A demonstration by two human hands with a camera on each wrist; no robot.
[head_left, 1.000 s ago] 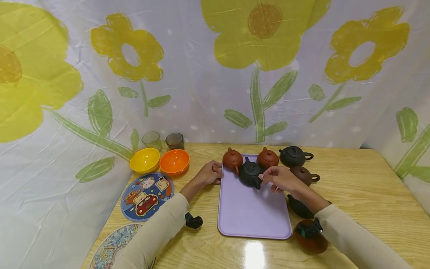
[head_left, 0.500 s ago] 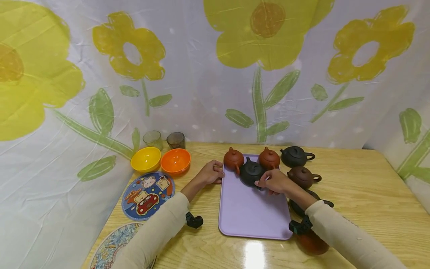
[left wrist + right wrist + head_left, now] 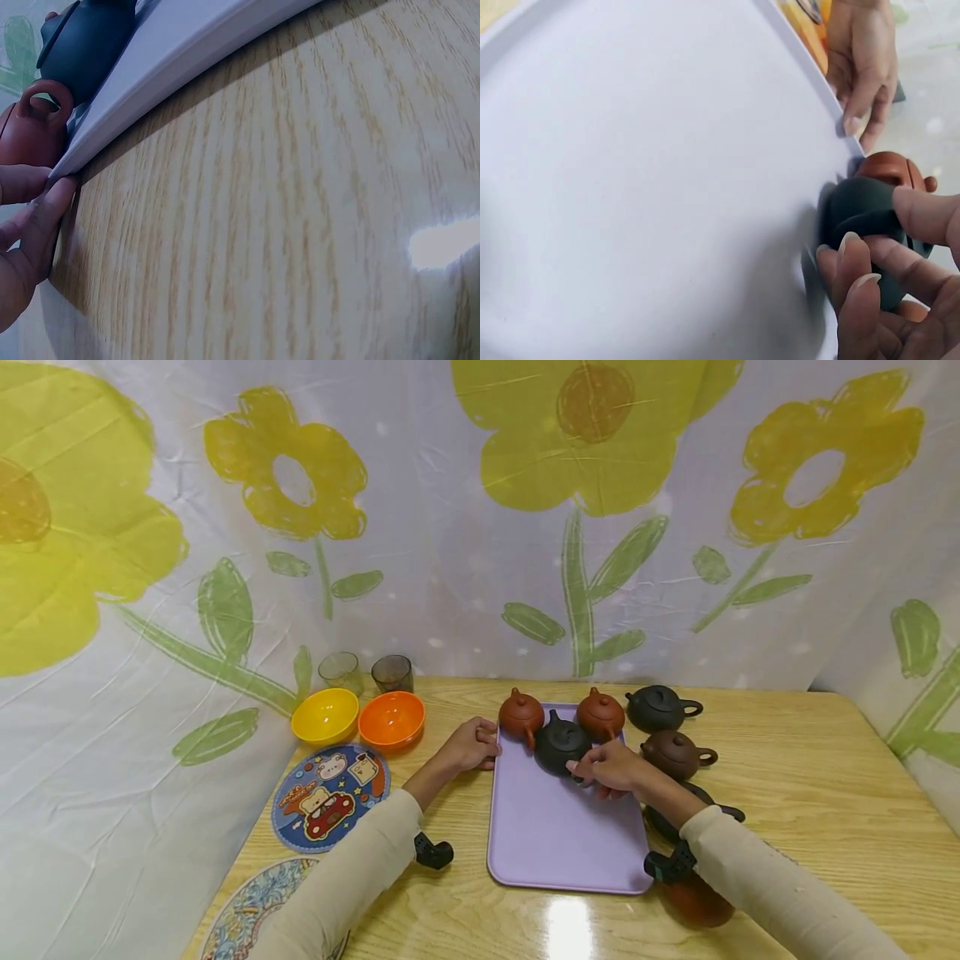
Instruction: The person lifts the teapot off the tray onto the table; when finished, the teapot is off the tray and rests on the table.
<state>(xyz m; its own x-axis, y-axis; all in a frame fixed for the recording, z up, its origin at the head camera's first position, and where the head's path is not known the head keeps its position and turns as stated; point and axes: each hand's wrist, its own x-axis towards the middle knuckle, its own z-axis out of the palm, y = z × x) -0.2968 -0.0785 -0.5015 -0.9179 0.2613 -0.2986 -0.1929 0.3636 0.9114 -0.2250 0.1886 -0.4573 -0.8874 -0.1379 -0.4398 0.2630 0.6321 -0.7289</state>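
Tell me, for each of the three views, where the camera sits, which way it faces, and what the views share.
Head: looks forward and down at the lilac tray, showing both arms, the left hand and the right hand.
Left wrist: low over the table, facing the tray's edge; fingertips show.
Right wrist: above the tray, facing the dark teapot; fingers show.
Shared: tray, dark teapot.

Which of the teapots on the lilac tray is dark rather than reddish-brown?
The dark teapot nearest the person, held by the right hand. The two red-brown teapots behind it sit at the lilac tray's far edge.
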